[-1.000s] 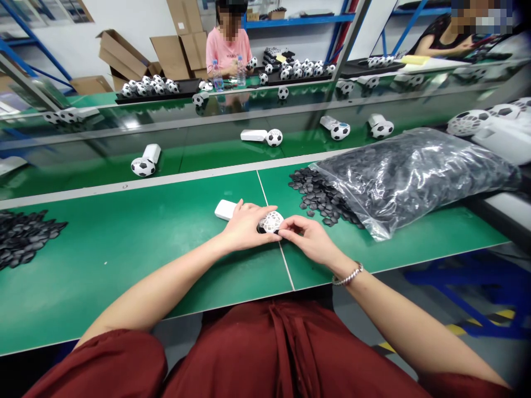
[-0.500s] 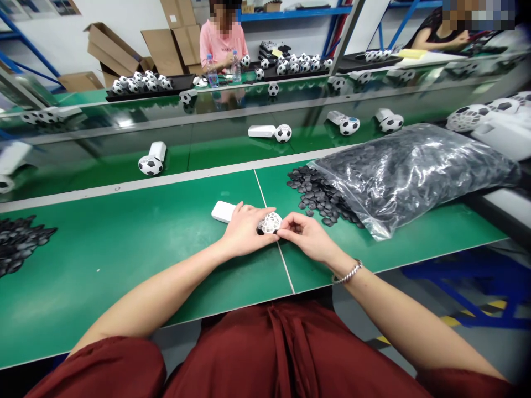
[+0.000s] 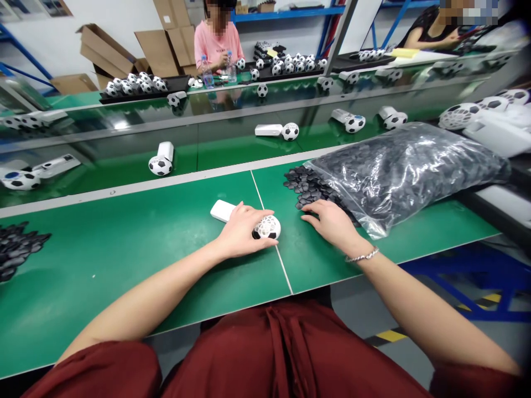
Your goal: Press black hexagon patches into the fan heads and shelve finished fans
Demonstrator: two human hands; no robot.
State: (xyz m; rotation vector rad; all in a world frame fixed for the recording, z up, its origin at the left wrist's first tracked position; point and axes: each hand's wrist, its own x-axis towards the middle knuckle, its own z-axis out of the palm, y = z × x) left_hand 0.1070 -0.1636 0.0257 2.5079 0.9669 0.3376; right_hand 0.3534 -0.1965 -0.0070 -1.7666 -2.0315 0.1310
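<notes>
Away from the football-patterned piece [image 3: 267, 227], the right hand [image 3: 329, 221] has moved to the black chips [image 3: 309, 185], fingers parted, while the left hand's [image 3: 244, 229] fingers grasp the piece on the bench [image 3: 124, 243].

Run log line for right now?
left hand: holding soccer ball | right hand: thumb and forefinger apart, near black pieces | plastic bag: beside pieces

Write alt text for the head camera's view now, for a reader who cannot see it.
A person's left hand holds a white gadget with a soccer-ball head on a green table, while the right hand is at a pile of black pieces beside a clear bag of more. Beyond, similar gadgets lie on a green strip; two people appear farther back.
</notes>
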